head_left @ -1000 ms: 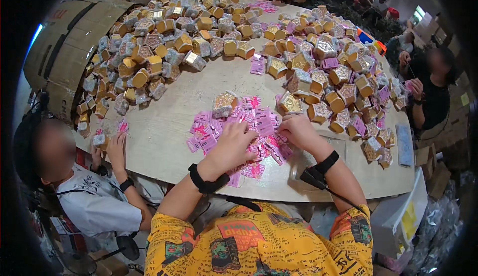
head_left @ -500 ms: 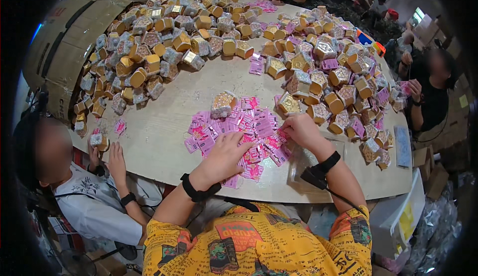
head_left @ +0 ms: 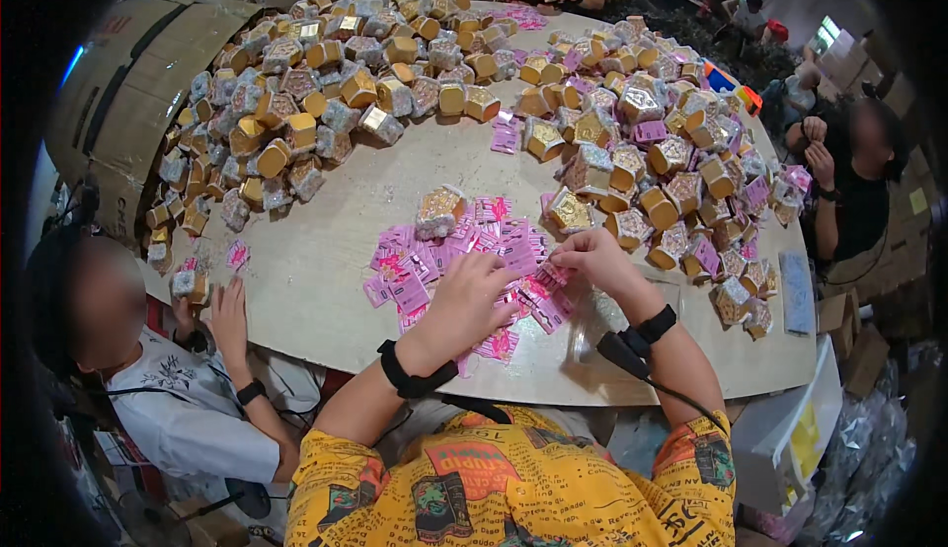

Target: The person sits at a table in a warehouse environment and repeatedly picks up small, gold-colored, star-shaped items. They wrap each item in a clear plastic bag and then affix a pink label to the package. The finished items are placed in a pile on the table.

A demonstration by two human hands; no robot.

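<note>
A big round table (head_left: 326, 280) with a pale, light-brown top fills the middle of the picture. Its bare part runs from the lower left up to the middle. Near the lower middle lies a flat heap of small pink packets (head_left: 464, 261). One small box (head_left: 439, 209) sits at the top of that heap. In the upper left is a big pile of gold and silver boxes (head_left: 316, 83). On the right is another pile of gold boxes (head_left: 652, 152), with pink packets mixed in.
</note>
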